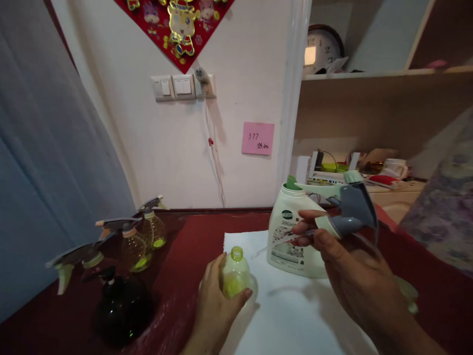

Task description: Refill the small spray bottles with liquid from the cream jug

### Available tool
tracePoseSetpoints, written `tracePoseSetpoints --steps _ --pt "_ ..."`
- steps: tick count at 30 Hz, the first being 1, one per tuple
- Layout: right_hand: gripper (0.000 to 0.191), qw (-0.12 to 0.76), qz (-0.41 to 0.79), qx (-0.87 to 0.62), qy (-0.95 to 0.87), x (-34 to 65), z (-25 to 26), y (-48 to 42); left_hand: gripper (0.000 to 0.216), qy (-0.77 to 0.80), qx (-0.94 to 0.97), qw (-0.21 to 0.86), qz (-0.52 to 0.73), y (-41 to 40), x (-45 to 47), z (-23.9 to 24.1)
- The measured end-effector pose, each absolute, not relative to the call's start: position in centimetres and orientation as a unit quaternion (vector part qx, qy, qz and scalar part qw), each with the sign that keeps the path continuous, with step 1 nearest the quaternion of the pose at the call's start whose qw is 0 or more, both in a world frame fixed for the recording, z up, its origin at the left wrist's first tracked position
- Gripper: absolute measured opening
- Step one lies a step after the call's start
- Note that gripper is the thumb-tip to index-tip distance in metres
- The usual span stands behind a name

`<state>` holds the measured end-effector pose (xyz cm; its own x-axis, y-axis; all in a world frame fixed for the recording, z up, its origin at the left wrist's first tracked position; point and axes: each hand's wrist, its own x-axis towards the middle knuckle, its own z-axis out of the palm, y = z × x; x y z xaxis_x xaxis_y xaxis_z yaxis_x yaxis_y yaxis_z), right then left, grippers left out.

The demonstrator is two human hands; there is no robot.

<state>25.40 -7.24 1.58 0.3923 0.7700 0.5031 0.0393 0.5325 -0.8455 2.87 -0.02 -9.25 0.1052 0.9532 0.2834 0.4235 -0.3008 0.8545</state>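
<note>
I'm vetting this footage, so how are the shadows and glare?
Head view: soft shadows on the white paper beside the small bottle; same view, a bright patch, likely glare, on the clock; same view, dim light around the dark pump bottle.

Looks like a home rm: red cartoon hanging (181,29) on wall (114,103) nr light switches (184,86), blue-grey curtain (55,148) on L. Shelving (377,77) on R w/ clock (325,43) & misc. household bits (395,168).

A translucent yellow-green bottle (234,281) is upright, uncapped, left of a tilted grey spray head (356,212) whose clear tube (277,243) slants toward it.
</note>
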Motion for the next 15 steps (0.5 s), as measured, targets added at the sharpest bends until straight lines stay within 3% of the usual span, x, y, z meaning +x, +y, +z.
tracePoseSetpoints --steps 8,15 --pt "0.034 0.532 0.192 -0.592 -0.574 28.0 2.2 -11.2 0.079 0.503 0.673 0.296 0.454 0.3 2.8 -9.3" --pt "0.023 0.224 0.078 -0.677 -0.697 30.1 0.4 -12.7 0.082 0.506 0.673 0.304 0.446 0.4 2.8 -9.5"
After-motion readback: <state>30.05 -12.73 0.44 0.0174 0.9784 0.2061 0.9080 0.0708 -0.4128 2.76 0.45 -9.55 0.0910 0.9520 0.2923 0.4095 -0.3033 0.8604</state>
